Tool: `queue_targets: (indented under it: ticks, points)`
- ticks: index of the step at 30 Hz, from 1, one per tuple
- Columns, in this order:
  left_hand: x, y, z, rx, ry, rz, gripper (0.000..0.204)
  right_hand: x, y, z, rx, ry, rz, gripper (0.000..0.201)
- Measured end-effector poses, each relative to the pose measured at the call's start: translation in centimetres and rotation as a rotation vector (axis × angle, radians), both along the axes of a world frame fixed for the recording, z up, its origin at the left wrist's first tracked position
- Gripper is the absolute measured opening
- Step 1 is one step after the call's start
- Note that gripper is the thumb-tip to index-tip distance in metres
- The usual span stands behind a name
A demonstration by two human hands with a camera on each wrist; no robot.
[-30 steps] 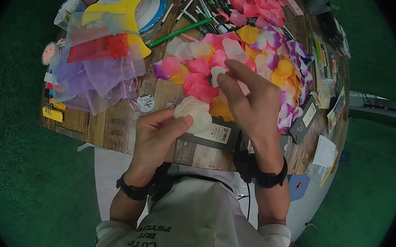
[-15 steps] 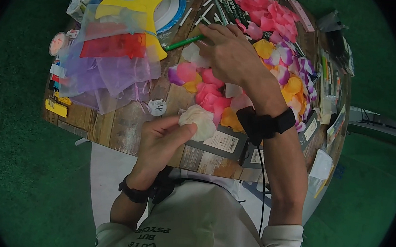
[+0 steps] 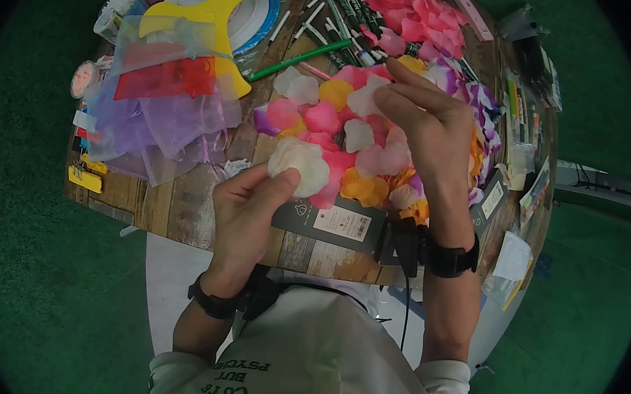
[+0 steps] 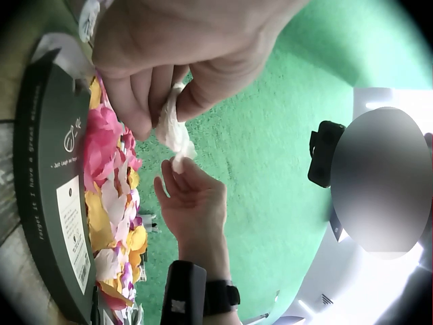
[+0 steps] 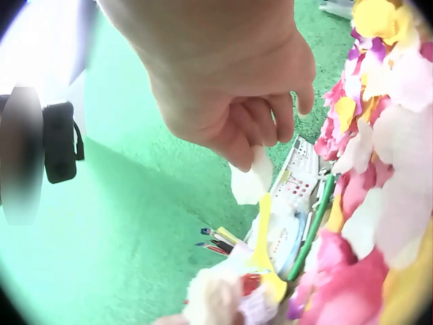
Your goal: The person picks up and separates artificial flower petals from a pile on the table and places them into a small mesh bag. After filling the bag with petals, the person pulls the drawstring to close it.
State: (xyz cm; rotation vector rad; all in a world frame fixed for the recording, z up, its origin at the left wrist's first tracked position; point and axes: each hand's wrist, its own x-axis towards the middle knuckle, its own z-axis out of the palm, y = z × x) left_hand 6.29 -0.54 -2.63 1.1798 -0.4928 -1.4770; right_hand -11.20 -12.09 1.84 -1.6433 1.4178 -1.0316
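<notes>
On the round wooden surface [image 3: 179, 208] I see a wide spread of loose pink, yellow and purple fabric petals [image 3: 379, 150], mostly unsorted. My left hand [image 3: 243, 206] pinches a small stack of white fabric petals [image 3: 299, 165] near the front edge. My right hand [image 3: 426, 128] pinches one more white petal [image 5: 252, 179]. I judge the gathering barely started.

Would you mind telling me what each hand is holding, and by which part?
The left hand pinches a stack of white petals by its near edge. The right hand pinches one white petal by its top edge.
</notes>
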Motion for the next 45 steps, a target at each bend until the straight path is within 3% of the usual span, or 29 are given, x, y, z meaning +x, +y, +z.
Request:
queue_targets:
  ticks: [4,6,10,12,14,18,21,22,24,27,30,32,38,43,45]
  points:
    - [-1.2,-0.7,0.4,-0.032,-0.005,0.033,0.020,-0.5,2.8,1.9,0.247,-0.267,-0.050,0.021]
    - [-1.5,-0.9,0.4,-0.037,0.017,0.044,0.020,-0.8,3.7,1.9,0.383,-0.426,0.039,0.020]
    - [-1.3,-0.9,0.6,-0.005,-0.030,-0.027,0.018,-0.1,5.6,2.2,0.509,-0.367,0.113,0.019]
    - [-1.6,-0.8,0.9,0.030,-0.078,-0.079,0.017,0.3,6.3,0.7,0.079,-0.084,0.204,0.015]
    - [-2.6,-0.7,1.1,-0.116,-0.038,-0.018,0.022,0.7,6.3,0.2,-0.043,0.031,0.218,0.014]
    - [-2.6,-0.4,1.1,-0.133,-0.051,-0.041,0.022,1.1,6.5,-0.5,-0.357,0.318,0.216,0.019]
    - [-2.4,-0.3,0.9,-0.112,-0.036,-0.068,0.022,1.1,6.6,-1.9,-0.437,0.216,0.177,0.024]
    - [-2.3,-0.2,0.9,-0.103,-0.032,-0.082,0.023,1.1,6.7,-1.6,-0.435,0.216,0.177,0.024]
    - [-2.1,-0.2,0.8,-0.093,-0.027,-0.099,0.024,1.1,7.1,-0.9,-0.073,0.100,0.127,0.032]
    - [-1.7,-0.2,0.8,-0.074,0.038,-0.138,0.026,0.6,7.2,-1.3,0.123,-0.058,0.142,0.035]
    - [-1.4,-0.3,0.8,-0.040,0.047,-0.218,0.030,0.5,7.2,0.0,0.205,0.063,0.147,0.036]
    - [-1.4,-0.3,1.2,0.020,0.213,-0.193,0.032,0.6,7.3,-0.1,0.160,0.118,0.141,0.035]
    - [-1.3,-0.6,1.0,0.029,0.085,-0.202,0.030,1.4,7.1,-0.3,0.056,0.221,0.154,0.033]
    - [-0.5,-0.5,0.6,-0.003,0.124,-0.121,0.024,2.1,6.0,0.0,0.085,0.171,0.184,0.029]
    - [-0.1,-0.5,0.4,0.000,0.130,-0.090,0.021,2.5,4.5,-0.2,0.043,0.267,0.150,0.028]
